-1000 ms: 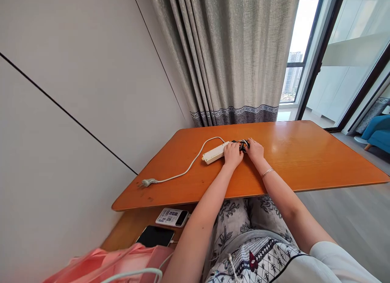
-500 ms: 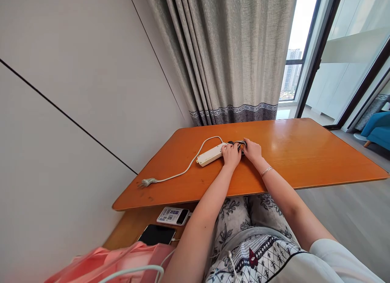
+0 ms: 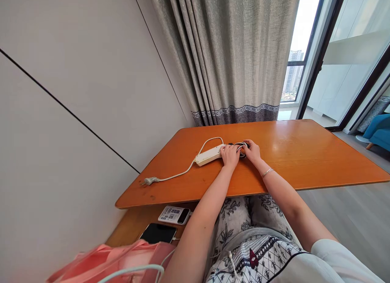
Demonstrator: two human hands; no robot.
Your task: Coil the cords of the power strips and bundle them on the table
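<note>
A white power strip (image 3: pixel 209 156) lies aslant on the wooden table (image 3: pixel 298 153). Its right end is under my left hand (image 3: pixel 230 156), whose fingers curl over it. Just beyond those fingers, a bundle of dark and grey looped cable (image 3: pixel 242 145) sits at that end. My right hand (image 3: pixel 252 154) pinches the loops from the right; its fingertips are partly hidden among them. From the strip a white cord (image 3: pixel 183 172) curves back, then runs left to a pale plug (image 3: pixel 150 180) lying on the tabletop.
Below the table's left front edge, a white power bank (image 3: pixel 173 215) and a black-screened phone (image 3: pixel 158 233) lie on a lower wooden surface, beside a pink bag (image 3: pixel 122 258). A grey curtain (image 3: pixel 240 51) hangs behind the table; a wall (image 3: pixel 76 72) rises at left.
My right hand has shifted slightly and more of the cable loops show between my hands. My left hand stays on the power strip. The view has moved a little.
</note>
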